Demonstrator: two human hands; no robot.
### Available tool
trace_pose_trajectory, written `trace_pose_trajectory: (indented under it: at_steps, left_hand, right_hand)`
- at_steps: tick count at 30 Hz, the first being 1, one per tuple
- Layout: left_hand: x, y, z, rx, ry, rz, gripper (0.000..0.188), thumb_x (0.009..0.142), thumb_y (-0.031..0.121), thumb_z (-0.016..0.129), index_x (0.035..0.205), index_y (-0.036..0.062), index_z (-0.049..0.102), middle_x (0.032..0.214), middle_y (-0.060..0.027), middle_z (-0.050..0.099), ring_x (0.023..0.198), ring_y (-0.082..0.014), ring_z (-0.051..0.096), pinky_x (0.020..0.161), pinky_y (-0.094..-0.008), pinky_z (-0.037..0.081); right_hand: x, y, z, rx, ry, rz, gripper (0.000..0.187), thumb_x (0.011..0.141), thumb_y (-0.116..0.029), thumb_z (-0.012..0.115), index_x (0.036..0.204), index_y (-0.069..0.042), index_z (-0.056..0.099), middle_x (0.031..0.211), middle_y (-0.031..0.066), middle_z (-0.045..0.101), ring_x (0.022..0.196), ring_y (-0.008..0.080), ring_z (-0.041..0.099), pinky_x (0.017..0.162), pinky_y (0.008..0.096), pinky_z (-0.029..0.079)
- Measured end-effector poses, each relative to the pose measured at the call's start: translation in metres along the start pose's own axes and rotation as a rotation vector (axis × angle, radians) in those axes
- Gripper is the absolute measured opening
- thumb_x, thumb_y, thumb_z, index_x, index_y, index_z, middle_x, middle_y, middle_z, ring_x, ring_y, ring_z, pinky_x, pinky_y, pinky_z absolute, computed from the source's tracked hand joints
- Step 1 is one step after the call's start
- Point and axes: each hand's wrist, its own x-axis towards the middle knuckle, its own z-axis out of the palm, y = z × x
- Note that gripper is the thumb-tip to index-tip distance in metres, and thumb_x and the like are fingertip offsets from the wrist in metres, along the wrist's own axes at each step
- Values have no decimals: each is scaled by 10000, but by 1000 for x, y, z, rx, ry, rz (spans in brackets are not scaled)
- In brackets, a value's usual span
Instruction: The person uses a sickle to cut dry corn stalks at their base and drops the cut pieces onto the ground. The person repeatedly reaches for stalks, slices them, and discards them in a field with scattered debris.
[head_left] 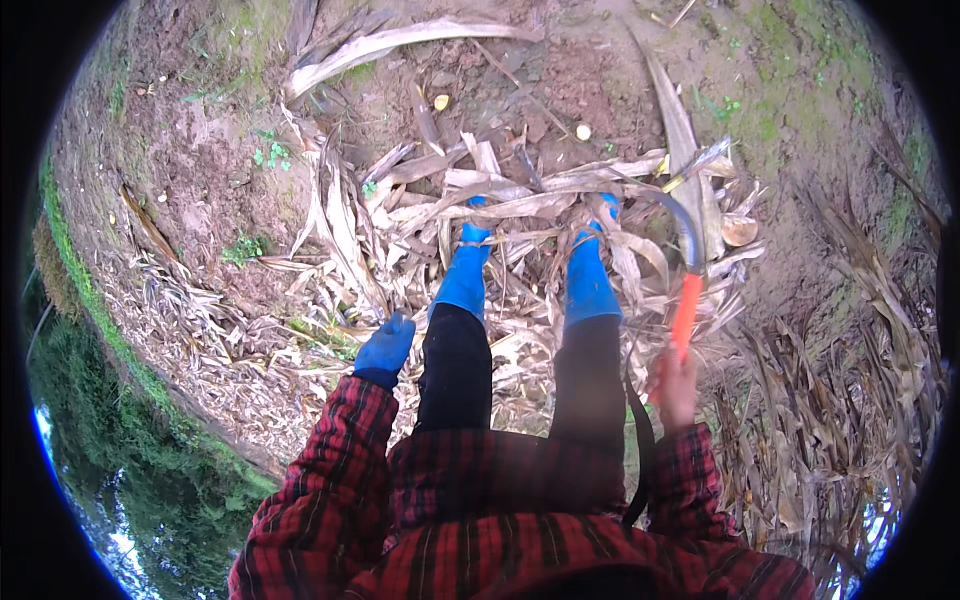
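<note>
My bare right hand (674, 388) is closed round the orange handle of a sickle (686, 312). Its curved metal blade points away from me and bends left over dry leaves (520, 205), beside a pale cut stalk end (738, 231). To the left, my left hand (386, 347) wears a blue glove and hangs beside my left leg. Its fingers look curled together, with nothing visible in them. Both of my blue boots (462, 275) stand among the dry leaves, which partly cover their toes.
Dry standing stalks (830, 410) crowd the right side. Leaf litter (230, 340) spreads over the ground at left, toward a grassy edge (110, 340) with dark greenery beyond. Bare brown soil (570, 75) lies ahead, with a long dry leaf (400, 42) and small yellowish pieces (441, 102).
</note>
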Motion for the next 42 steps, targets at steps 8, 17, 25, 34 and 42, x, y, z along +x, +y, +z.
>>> trace_pose_trajectory:
  at_steps: [8,17,25,34,42]
  left_hand:
    - [-99,44,-15,-54,133,145,611,859,504,357,1273,59,422,1278,-170,446,1199,-288,412,984,-347,328]
    - [-212,75,-2,-14,213,348,506,853,482,286,1056,70,499,1057,-260,542,1018,-409,502,846,-450,394]
    - [-255,121,-61,192,451,598,455,886,406,274,1057,46,494,1059,-235,541,942,-385,537,804,-436,416]
    - [-266,212,-121,308,439,739,443,877,367,282,994,19,530,1030,-233,562,972,-373,534,799,-445,414]
    - [-230,282,-200,613,440,857,400,877,331,299,999,46,551,989,-217,584,893,-373,559,747,-447,430]
  right_hand:
    - [-17,63,-159,-144,251,-28,227,886,-276,509,843,-64,440,508,18,455,345,110,420,312,260,360]
    - [-101,67,-212,-352,-51,139,328,854,-340,545,966,-32,522,525,41,494,394,154,475,360,314,395]
    - [-101,47,-252,223,29,118,269,862,-311,505,875,-42,497,516,36,453,397,171,442,358,319,353]
    - [-90,4,-254,40,217,118,254,850,-276,518,913,-31,519,516,51,475,399,181,465,363,333,373]
    - [-85,-112,-240,81,206,87,232,862,-238,517,971,-33,508,510,53,464,387,183,464,352,339,386]
